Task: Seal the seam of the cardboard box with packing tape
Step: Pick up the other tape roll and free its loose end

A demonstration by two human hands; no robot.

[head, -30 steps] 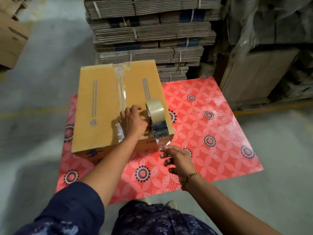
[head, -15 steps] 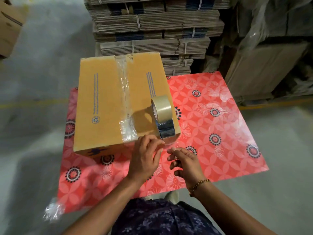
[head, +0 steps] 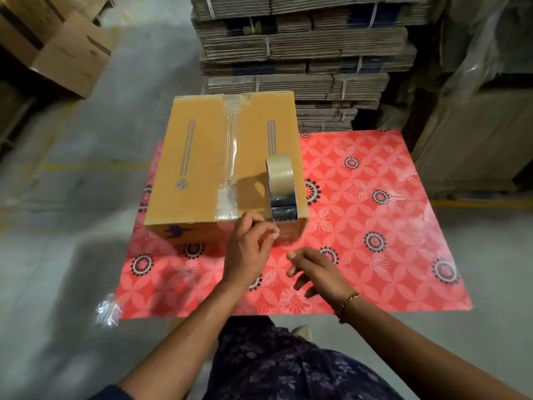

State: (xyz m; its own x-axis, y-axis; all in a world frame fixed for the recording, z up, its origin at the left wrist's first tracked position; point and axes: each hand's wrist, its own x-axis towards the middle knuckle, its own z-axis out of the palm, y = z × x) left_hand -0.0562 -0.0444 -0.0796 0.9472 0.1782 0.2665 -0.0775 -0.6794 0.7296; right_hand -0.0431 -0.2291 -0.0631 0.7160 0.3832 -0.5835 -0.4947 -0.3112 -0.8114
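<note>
The cardboard box [head: 196, 168] lies on a red flowered mat [head: 375, 226]. A strip of clear packing tape [head: 231, 145] runs along its top seam and crinkles at the near edge. A tape dispenser with a clear roll [head: 281, 180] stands on the box's near right corner, and a loose tape end hangs over the front face. My left hand [head: 251, 249] is at that front edge, its fingertips pinched together beside the loose end; blur hides whether they grip it. My right hand [head: 317, 269] hovers over the mat, fingers apart and holding nothing.
Bundled stacks of flat cardboard [head: 302, 53] rise right behind the box. More cartons [head: 57, 44] stand at the far left, and plastic-wrapped goods [head: 476, 125] at the right. A scrap of crumpled tape [head: 108, 311] lies on the concrete floor by the mat's near left corner.
My left hand left the top of the box and came down to the front edge by the dispenser. My right hand let go of the tape end and drew back over the mat.
</note>
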